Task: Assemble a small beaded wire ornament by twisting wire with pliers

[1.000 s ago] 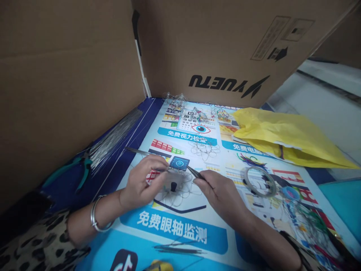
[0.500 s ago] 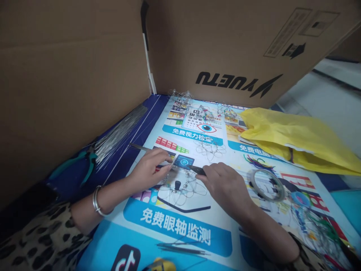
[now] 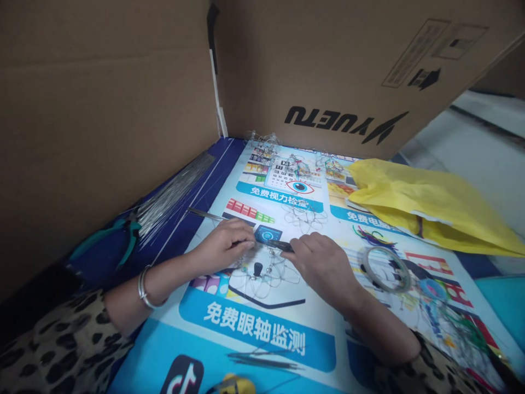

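Ptd sheet (image 3: 158,350) | yel bag (image 3: 422,200), insides unclr | R grip (image 3: 324,268) pinching dk tool (image 3: 282,245) | L grip (image 3: 223,244) unclr

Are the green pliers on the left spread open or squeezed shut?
Spread open: the two teal handles of the pliers stand wide apart, with dark blue surface showing between them.

I count two bare hands, my left hand (image 3: 221,243) and right hand (image 3: 324,268); one slim dark tool (image 3: 281,244); one teal-handled pliers (image 3: 133,225) at nine o'clock; one soft yellow bag (image 3: 435,200) at three; one pale tape ring (image 3: 372,279) at four; two brown cardboard panels (image 3: 102,98), ten and one.
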Available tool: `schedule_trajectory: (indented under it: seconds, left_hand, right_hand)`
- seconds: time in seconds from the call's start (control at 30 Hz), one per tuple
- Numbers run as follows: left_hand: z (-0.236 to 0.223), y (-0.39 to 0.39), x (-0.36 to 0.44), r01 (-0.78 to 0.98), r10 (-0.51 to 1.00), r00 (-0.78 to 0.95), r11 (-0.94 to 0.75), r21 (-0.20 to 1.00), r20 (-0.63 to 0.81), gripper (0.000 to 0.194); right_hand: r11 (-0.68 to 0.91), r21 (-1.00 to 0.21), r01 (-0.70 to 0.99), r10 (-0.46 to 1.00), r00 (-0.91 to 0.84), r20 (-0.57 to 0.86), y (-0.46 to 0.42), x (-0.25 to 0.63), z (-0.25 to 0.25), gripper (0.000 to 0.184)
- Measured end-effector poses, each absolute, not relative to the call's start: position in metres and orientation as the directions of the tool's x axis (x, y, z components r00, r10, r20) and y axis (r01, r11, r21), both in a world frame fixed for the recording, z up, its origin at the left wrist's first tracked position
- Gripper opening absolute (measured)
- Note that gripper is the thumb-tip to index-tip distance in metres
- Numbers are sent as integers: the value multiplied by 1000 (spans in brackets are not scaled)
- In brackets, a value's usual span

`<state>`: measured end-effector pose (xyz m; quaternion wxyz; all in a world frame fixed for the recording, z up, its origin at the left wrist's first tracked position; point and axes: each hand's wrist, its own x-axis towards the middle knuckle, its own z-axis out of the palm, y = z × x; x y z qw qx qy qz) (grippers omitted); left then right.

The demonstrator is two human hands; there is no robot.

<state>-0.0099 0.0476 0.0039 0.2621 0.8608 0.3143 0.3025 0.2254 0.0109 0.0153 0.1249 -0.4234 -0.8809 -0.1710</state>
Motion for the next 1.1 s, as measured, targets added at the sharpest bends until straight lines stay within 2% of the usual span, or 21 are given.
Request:
schedule_trajectory:
  seconds: [0.2,0.57,0.77,1.1]
  left_hand:
    - [5,51,-10,301,653,674,-670,679,345,18]
    - [-1,49,-10,397,764,591,-554,732,259,20]
    - [-1,47,-8,415,777,558,-564,714,291,19]
    - [0,46,-7,384,772,542,-580,719,333,19]
  right_hand:
    - [607,174,775,690,-623,368,11,224,13,25]
    - [620,186,762,662,-636,397,15,218,12,26]
    - [644,199,738,618,-656,433,18,218,10,27]
    - [659,294,692,558,-712,427,20,218,7,23]
